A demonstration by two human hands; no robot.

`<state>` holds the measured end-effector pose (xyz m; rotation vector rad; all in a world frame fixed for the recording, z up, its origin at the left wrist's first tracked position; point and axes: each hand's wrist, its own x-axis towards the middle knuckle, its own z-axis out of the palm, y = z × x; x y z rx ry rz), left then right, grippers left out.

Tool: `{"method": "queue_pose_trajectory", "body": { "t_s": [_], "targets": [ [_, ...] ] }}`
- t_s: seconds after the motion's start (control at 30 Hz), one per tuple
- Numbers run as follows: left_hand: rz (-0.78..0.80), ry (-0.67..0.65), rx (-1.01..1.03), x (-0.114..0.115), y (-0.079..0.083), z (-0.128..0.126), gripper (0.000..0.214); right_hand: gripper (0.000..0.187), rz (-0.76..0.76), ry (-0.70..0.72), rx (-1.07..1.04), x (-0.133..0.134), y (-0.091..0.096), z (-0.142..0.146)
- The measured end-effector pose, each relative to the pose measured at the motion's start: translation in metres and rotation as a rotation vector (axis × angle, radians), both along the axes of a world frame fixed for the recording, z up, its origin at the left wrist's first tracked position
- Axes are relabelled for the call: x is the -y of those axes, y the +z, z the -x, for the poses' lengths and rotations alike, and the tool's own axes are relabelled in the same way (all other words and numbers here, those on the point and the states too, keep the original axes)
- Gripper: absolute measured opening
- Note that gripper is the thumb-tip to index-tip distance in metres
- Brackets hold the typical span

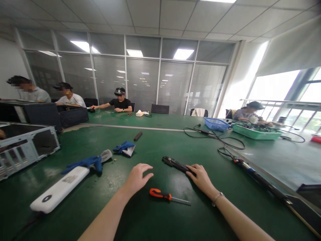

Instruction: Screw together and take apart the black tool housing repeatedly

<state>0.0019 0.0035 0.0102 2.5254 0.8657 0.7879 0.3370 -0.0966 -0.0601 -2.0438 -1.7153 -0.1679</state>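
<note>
My left hand (138, 179) hovers over the green table, thumb and fingers apart with nothing between them. On its right, my right hand (202, 179) grips the near end of a long, slim black device (175, 164), whose exact kind I cannot make out. The device's far end points away and to the left. Closer to me, between both forearms, lies a screwdriver (169, 196) with an orange and black handle, its metal shaft pointing right.
Blue-and-grey gloves (87, 163) lie left, beside a white oblong device (60, 189). An open metal computer case (27, 147) stands at far left. Cables (213, 134), a blue basket (217, 124) and a green basket (257, 132) are at right. Several people sit around the table.
</note>
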Motion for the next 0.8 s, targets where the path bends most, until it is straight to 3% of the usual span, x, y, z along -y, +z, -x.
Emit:
{"method": "queue_pose_trajectory", "body": {
  "t_s": [0.13,0.27,0.53,0.6,0.67,0.8],
  "targets": [
    [0.03,0.011,-0.034,0.002,-0.001,0.001,0.051,0.038,0.016,0.206,-0.065,0.006,0.011,0.04],
    [0.075,-0.025,-0.107,0.005,-0.003,0.0,0.064,0.037,0.08,0.378,-0.197,0.018,0.026,0.056],
    [0.113,-0.122,-0.266,0.004,-0.002,-0.005,0.047,0.036,0.142,0.477,-0.265,0.023,0.039,0.055],
    [0.116,-0.121,-0.269,0.002,-0.002,-0.006,0.047,0.04,0.112,0.433,-0.246,0.021,0.04,0.044],
    [0.122,-0.123,-0.27,0.002,-0.002,-0.006,0.046,0.044,0.028,0.302,-0.15,0.021,0.041,0.022],
    [0.126,-0.116,-0.272,0.004,-0.001,-0.005,0.046,0.053,-0.155,-0.226,0.196,0.04,0.042,-0.06]
  ]
}}
